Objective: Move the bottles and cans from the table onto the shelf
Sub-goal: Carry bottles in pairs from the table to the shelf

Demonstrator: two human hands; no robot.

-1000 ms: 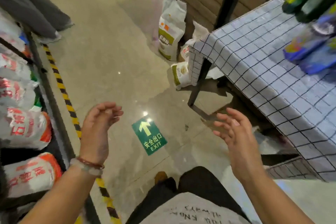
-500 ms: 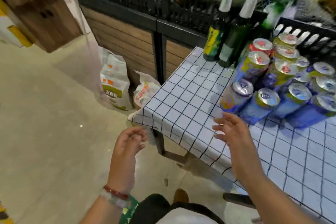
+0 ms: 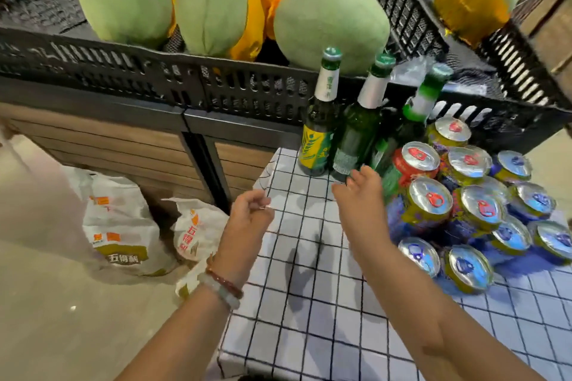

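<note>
Right grip [image 3: 360,195], fingers spread and holding nothing, reaches just short of three green bottles [image 3: 356,133]. Left grip [image 3: 250,213] hangs loosely curled, also unladen. Cans [image 3: 464,204] cluster to the right on the checked tabletop [image 3: 309,303]. Likely next: closing around a bottle.

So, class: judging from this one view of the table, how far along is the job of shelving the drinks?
Done: nothing the view can confirm; the shelf is out of sight. In hand: nothing yet. The right hand reaches, fingers open, toward the green bottles; the left hand hovers, loosely curled and holding nothing, over the checked table. Left: three bottles and the whole cluster of cans remain on the table.
</note>
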